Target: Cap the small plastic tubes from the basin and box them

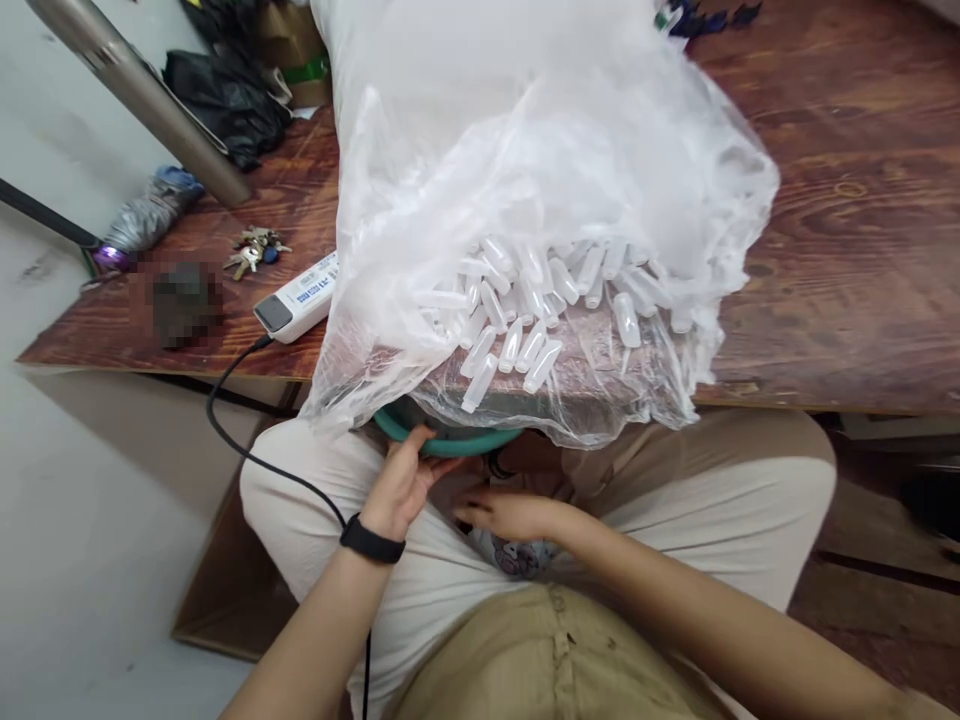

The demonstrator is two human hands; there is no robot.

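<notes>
Left hand (415,480) gripping teal basin (480,443); right hand (510,514) lower, pointing left.

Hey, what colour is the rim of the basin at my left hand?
Teal green: the basin's rim, beside your left hand, shows best in the head view.
</notes>
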